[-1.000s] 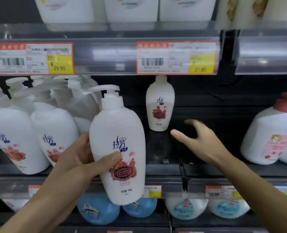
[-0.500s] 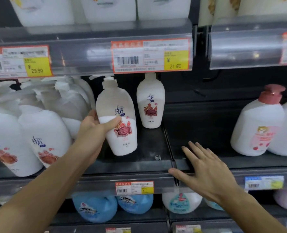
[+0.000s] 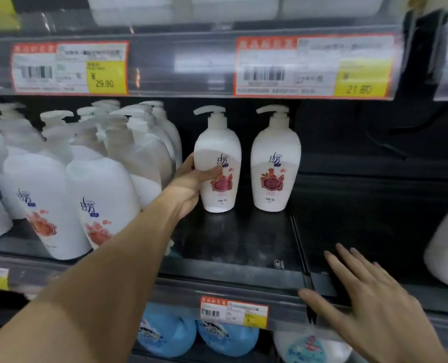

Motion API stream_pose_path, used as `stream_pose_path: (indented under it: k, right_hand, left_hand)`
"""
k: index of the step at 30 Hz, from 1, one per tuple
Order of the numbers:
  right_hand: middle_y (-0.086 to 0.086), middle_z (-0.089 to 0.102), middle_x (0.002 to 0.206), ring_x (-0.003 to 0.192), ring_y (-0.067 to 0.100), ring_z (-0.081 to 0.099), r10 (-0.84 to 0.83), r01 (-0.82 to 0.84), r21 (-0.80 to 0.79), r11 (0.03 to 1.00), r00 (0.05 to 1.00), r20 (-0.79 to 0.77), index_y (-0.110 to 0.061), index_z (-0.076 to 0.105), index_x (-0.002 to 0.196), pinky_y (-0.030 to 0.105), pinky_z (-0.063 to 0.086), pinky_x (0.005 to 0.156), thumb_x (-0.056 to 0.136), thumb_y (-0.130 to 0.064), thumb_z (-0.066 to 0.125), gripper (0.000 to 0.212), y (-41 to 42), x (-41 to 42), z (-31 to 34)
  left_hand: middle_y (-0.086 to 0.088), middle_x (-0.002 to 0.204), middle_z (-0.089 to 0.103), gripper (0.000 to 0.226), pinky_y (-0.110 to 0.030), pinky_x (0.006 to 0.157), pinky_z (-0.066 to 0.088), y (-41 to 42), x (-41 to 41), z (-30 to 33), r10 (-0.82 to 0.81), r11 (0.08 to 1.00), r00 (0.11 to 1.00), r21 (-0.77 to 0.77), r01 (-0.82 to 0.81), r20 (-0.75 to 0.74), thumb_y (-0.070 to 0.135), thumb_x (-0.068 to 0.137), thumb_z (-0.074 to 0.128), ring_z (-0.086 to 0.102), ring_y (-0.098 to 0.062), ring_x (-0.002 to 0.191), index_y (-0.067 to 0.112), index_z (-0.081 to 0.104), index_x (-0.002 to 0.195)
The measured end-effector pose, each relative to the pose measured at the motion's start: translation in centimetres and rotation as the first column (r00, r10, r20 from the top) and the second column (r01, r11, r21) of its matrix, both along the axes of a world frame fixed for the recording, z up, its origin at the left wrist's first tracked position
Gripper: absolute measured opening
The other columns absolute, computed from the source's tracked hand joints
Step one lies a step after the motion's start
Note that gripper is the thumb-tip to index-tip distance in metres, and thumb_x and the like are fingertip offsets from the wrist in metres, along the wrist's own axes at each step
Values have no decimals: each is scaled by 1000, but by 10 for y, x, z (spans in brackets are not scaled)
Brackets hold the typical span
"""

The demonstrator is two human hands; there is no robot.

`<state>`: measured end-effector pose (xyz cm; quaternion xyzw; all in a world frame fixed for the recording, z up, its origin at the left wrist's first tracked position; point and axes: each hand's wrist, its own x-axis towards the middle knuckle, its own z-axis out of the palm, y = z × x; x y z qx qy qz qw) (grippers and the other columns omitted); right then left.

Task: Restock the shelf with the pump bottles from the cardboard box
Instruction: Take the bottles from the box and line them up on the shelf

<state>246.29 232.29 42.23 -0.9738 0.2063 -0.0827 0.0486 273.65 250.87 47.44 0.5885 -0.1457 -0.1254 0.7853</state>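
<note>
Deep on the dark shelf (image 3: 233, 239), the left hand (image 3: 189, 184) wraps around a white pump bottle (image 3: 219, 163), thumb across its front, the bottle upright with its base on the shelf. Just beside it to the right stands a second matching bottle (image 3: 275, 163), apart from it. Larger white pump bottles (image 3: 97, 189) crowd the left side. The right hand (image 3: 369, 307) lies spread flat, holding nothing, on the shelf's front edge.

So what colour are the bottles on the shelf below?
Blue bottles, seen in the head view, the only one.
</note>
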Motion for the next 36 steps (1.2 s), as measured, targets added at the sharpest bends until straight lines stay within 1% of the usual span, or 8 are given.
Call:
stream_pose_path:
  k: [4, 8, 17, 22, 24, 28, 32, 36]
  right_hand:
    - [5, 65, 129, 119, 25, 62, 4, -1, -56, 998, 999, 53, -18, 73, 117, 46, 50, 95, 75, -90, 18, 100, 1, -2, -2]
    - [4, 67, 127, 117, 24, 64, 8, -2, -69, 998, 996, 84, -19, 73, 116, 46, 50, 93, 76, -89, 19, 98, 2, -4, -3]
    - [-1, 57, 139, 129, 18, 53, 7, -7, 25, 1000, 1000, 14, -25, 66, 127, 38, 41, 103, 71, -94, 13, 103, 2, -4, 2]
    - [-12, 15, 161, 149, 6, 12, 52, -52, -11, 999, 999, 1, -37, 27, 151, 28, 12, 119, 49, -95, -18, 126, 4, -3, 12]
    - [-14, 4, 163, 149, 4, 1, 56, -55, 18, 998, 998, -35, -37, 16, 154, 26, 5, 120, 47, -94, -15, 125, 3, -6, 15]
    - [-9, 9, 164, 150, 8, 2, 77, -72, 104, 992, 996, -48, -30, 18, 155, 32, 6, 122, 49, -98, -5, 127, 12, -7, 29]
    - [-6, 21, 162, 149, 10, 12, 182, -186, 146, 972, 982, 43, -26, 29, 153, 31, 11, 120, 56, -97, 10, 122, 72, -10, 57]
    - [-8, 25, 160, 148, 9, 17, 292, -312, 240, 919, 949, 118, -28, 31, 152, 30, 20, 117, 65, -94, 22, 109, 169, -20, 86]
  left_hand:
    - [-17, 113, 69, 62, -47, 80, 58, -13, 3, 7, 64, 997, 998, 36, -63, -21, -6, 71, 72, 69, -33, 101, 9, 50, 126]
    - [-7, 107, 70, 95, -42, 76, 60, -36, -9, 12, 296, 927, 946, 202, -318, 129, 50, 44, 88, 72, -20, 90, 12, 52, 123]
    - [-7, 109, 71, 60, -31, 69, 58, -30, 2, 9, 187, 941, 970, 255, -222, 157, 19, 70, 83, 71, -21, 94, 11, 55, 123]
    - [-4, 138, 50, 111, -32, 97, 50, -35, -18, 12, 334, 855, 911, 330, -401, 240, 30, 68, 84, 60, -13, 116, 14, 13, 152]
    - [1, 135, 47, 101, -13, 89, 48, -36, -52, 15, 397, 809, 853, 309, -499, 339, 22, 75, 79, 63, 1, 106, 10, 15, 152]
    - [-4, 142, 48, 59, -34, 112, 36, -15, -135, 9, 240, 810, 818, 356, -466, 523, 24, 89, 63, 45, -15, 131, 14, 38, 142]
    - [5, 154, 36, 49, -26, 117, 25, 48, -207, 13, -21, 794, 788, 489, -361, 616, 31, 97, 49, 27, -4, 142, 18, 39, 144]
    - [9, 156, 31, 54, -23, 116, 22, 161, -248, 27, -1, 689, 823, 597, -411, 568, 40, 96, 49, 25, -2, 142, 22, 38, 145]
